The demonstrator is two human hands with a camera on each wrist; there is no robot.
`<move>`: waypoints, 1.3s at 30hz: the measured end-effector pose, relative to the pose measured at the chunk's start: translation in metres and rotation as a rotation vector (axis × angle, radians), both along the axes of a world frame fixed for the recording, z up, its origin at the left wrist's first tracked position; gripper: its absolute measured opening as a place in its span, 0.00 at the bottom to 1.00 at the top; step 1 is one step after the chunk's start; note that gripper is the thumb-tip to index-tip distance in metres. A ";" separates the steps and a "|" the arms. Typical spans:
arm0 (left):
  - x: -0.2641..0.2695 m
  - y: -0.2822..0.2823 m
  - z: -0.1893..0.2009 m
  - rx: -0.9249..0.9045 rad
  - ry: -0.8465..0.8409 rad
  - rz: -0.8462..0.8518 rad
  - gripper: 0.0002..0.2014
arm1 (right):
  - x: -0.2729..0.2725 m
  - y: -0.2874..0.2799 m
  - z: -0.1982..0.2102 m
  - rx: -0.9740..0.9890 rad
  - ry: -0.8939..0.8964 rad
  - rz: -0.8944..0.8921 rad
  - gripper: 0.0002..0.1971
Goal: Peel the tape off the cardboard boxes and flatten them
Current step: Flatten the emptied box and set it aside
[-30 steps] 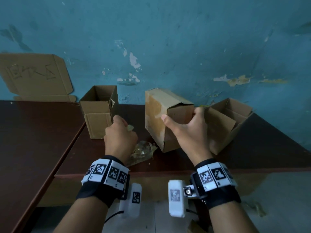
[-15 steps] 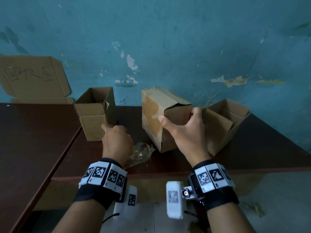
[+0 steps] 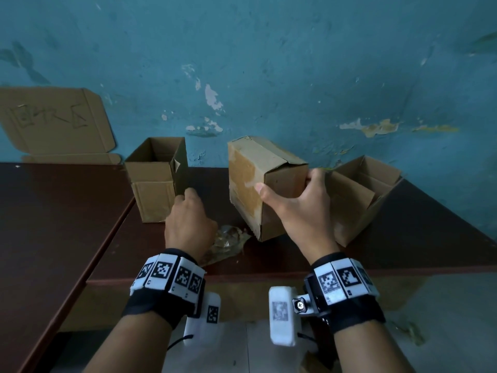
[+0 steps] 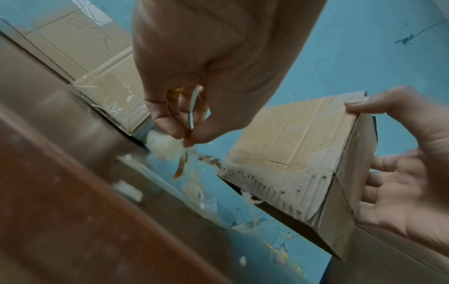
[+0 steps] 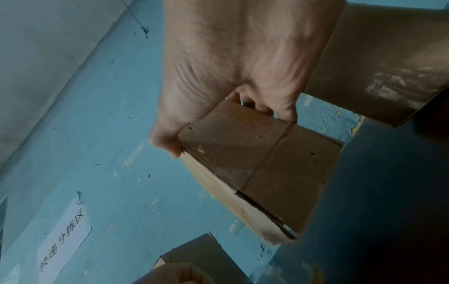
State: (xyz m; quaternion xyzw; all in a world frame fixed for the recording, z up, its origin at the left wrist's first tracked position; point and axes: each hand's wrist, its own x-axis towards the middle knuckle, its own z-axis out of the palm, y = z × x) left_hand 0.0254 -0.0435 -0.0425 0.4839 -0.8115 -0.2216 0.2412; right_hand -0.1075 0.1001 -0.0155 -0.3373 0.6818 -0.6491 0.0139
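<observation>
The head camera looks down from above at the brown table. Each wrist camera looks up, very close. All three see the closed cardboard box.

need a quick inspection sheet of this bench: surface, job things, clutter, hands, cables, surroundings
surface: dark brown table, with a second one butted against its left side.
job's things: closed box tilted up on its lower edge; open box upright to the left; another open box lying on its side to the right.
clutter: wad of peeled tape on the table by the closed box.
grippers: left hand pinches a strip of tape; right hand grips the closed box.
cables: a thin black lead below the left wrist.
surroundings: peeling blue wall; flattened cardboard leaning on it.
</observation>
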 end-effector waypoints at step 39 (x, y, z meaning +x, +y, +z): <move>-0.004 0.033 0.020 0.183 0.762 -0.562 0.22 | -0.007 0.007 0.002 0.231 0.188 -0.027 0.09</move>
